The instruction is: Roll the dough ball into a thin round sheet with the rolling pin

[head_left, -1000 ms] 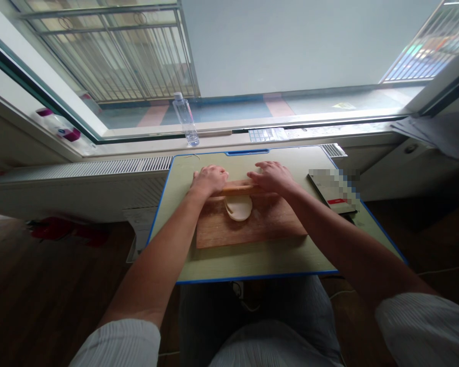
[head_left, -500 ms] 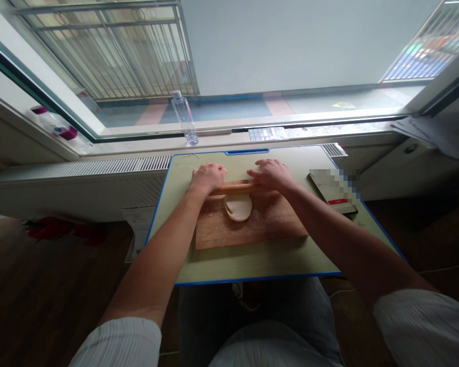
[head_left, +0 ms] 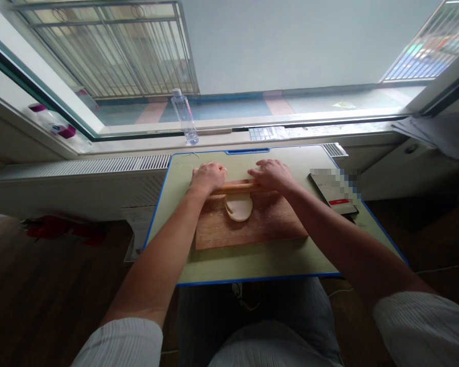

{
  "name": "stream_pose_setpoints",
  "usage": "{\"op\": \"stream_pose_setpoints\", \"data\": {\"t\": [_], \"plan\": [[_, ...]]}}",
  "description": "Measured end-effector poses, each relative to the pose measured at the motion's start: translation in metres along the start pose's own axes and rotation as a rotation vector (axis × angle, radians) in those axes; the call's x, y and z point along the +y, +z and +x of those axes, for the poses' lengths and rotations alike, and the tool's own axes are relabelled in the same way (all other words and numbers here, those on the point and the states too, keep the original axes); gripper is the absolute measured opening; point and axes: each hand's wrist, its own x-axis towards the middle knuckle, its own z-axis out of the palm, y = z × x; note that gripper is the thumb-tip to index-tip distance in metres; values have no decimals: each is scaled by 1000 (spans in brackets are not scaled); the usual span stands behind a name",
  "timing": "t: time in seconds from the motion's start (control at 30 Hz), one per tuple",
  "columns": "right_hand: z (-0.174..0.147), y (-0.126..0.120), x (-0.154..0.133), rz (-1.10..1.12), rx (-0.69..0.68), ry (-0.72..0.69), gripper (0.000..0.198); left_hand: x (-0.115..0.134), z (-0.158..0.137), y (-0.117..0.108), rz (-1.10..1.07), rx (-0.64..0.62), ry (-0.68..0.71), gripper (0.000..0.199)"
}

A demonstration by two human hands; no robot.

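A wooden rolling pin [head_left: 237,187] lies across the far part of a wooden board [head_left: 252,227]. My left hand [head_left: 208,176] presses down on its left end and my right hand [head_left: 272,175] on its right end, fingers laid flat over the pin. A flat pale piece of dough [head_left: 238,206] sits on the board just in front of the pin, its far edge under it. The board rests on a pale green table with a blue rim [head_left: 252,265].
A dark device with a red stripe [head_left: 334,193] lies on the table at the right. A clear plastic bottle [head_left: 184,117] stands on the window sill behind. A radiator grille [head_left: 99,165] runs to the left; papers [head_left: 436,130] lie at the far right.
The pin and both hands have shifted slightly away from me along the dough between the earliest frame and now; since half a second ago hardly anything moved.
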Motion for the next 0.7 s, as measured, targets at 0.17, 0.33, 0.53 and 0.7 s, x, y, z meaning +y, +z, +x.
{"op": "stream_pose_setpoints", "data": {"t": [0.17,0.33,0.53,0.7], "plan": [[-3,1,1,3,3,-1,67,0,-4,1,17,15,22,43],[-7,0,0,-7,-3,2,66,0,-9,1,19,12,22,44],[-12,-1,-2,-19,-11,-3,66,0,-14,1,28,14,29,47],[-17,-1,-2,-11,-1,-15,67,-1,-18,2,34,22,37,48]]}}
